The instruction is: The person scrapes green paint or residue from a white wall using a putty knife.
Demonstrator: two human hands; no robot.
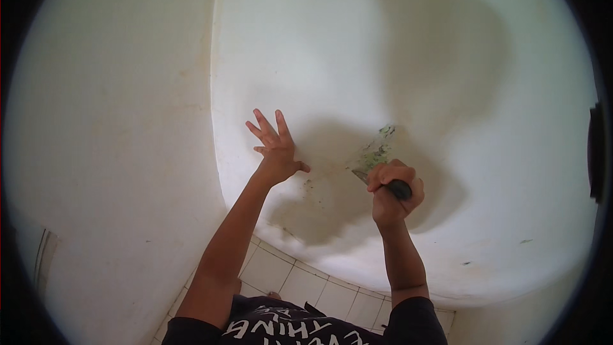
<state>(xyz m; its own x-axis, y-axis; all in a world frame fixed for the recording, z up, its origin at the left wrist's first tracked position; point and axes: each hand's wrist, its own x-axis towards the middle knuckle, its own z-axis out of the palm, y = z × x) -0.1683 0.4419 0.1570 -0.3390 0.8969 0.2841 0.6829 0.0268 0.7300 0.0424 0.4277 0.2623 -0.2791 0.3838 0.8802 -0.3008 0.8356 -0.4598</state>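
Note:
My right hand (389,185) is closed around the black handle of a scraper (400,189). A short bit of its thin metal blade (359,176) shows at the left of my fingers, against the white wall (306,57). Just above that hand is a peeled patch (378,148) with green and dark flecks, where the paint is broken. My left hand (276,147) is spread with fingers apart on the wall, left of the patch, holding nothing. The blade's far part is hidden by my right hand.
A second wall (121,121) meets this one at a corner on the left. Small dark specks (310,185) mark the wall between my hands. Light floor tiles (268,268) lie below. A dark object (596,153) is at the right edge. Shadows fall across the wall.

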